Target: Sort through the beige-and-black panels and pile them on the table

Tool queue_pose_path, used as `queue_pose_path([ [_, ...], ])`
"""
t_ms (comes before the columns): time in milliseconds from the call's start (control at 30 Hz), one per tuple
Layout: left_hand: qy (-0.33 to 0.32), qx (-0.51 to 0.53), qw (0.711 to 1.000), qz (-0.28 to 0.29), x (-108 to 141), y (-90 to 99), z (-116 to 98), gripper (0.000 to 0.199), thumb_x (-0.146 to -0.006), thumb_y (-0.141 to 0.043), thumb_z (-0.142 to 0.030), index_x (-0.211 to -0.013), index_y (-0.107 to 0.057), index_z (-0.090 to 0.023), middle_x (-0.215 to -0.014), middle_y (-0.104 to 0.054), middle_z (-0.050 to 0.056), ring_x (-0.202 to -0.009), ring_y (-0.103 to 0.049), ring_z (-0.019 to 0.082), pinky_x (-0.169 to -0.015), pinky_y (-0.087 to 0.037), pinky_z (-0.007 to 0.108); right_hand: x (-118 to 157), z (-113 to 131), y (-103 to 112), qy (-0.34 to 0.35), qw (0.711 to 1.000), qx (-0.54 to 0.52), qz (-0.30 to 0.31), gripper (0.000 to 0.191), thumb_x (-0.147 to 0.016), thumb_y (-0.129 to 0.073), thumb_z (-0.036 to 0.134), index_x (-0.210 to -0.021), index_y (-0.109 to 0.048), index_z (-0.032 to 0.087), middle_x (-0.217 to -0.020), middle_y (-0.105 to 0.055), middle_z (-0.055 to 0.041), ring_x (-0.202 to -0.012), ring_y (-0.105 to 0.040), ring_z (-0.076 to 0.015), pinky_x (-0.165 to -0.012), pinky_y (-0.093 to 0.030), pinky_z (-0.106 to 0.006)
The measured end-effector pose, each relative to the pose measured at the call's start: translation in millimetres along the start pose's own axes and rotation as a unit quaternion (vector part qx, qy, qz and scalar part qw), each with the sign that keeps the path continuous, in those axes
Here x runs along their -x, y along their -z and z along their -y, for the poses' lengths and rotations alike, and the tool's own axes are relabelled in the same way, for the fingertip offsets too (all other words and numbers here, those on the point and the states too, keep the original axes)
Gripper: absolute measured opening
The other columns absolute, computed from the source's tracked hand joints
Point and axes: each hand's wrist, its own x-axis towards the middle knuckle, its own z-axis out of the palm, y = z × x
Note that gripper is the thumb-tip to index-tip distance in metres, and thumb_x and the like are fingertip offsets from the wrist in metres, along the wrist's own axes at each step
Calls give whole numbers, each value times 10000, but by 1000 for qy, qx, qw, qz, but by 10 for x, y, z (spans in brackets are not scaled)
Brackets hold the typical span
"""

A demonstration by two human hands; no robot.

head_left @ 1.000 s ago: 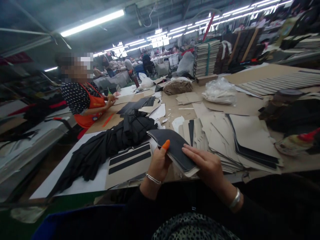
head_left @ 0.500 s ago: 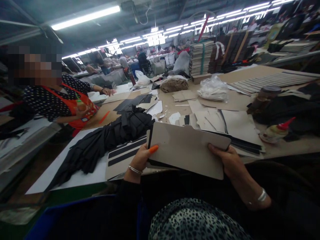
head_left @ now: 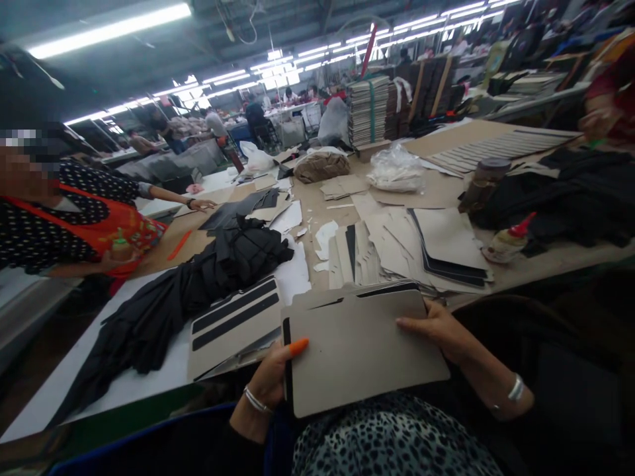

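A small stack of grey-beige boards (head_left: 362, 350), with black layers showing at its edges, is held over my lap at the table's front edge. My left hand (head_left: 272, 370) grips the stack's left side, an orange cover on its thumb lying on top. At the right side my right hand (head_left: 441, 327) pinches the boards, thumb above and fingers underneath. Just left of the stack, a board with two black strips (head_left: 235, 324) lies on the table. Beyond it is a pile of black fabric strips (head_left: 223, 264).
More boards (head_left: 446, 238) spread behind the held stack. A glue bottle with a red tip (head_left: 506, 244) and a dark jar (head_left: 486, 178) stand at right. A person in an orange apron (head_left: 94, 225) reaches over the left side; another person's hand (head_left: 600, 119) shows far right.
The held stack has come down and closer to my body, with both hands still on it. The view has shifted, so the table scene sits further left. The person at left has an arm stretched further.
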Motion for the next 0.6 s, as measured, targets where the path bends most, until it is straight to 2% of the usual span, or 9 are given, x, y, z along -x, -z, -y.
queue_pose_path([
  [167,-12,-28,1000,-4,-25,-76,76,785,-647,-872,-186,-1360,-552,-127,-946,-784,146,-810,-764,314,-741,-630,405,-55,-81,-61,-1,1000,-23,-11,602,-599,-910,365,-1109,-635,202,-906,-777,-58,-737,-732,-241,-677,-593,-360],
  [367,-41,-52,998,-3,-32,-92,7,808,-635,-881,-219,-1372,-559,-151,-982,-784,142,-833,-759,325,-726,-621,402,-101,-86,-38,-27,998,-50,-2,676,-627,-895,368,-1204,-577,214,-993,-775,-78,-768,-741,-258,-702,-598,-379],
  [467,-57,-47,997,-4,-54,-90,-35,828,-636,-876,-224,-1391,-542,-157,-1016,-781,143,-873,-756,342,-759,-621,427,-124,-58,-7,-17,999,-37,7,700,-665,-877,393,-1263,-558,218,-1083,-763,-96,-856,-743,-276,-753,-596,-390],
  [600,-40,-6,999,-1,-178,-113,-194,837,-639,-872,-237,-1396,-526,-145,-1013,-781,152,-907,-753,363,-774,-622,452,-168,-1,-2,30,998,-33,49,667,-733,-831,422,-1314,-563,232,-1247,-710,-107,-1040,-712,-291,-886,-569,-403],
])
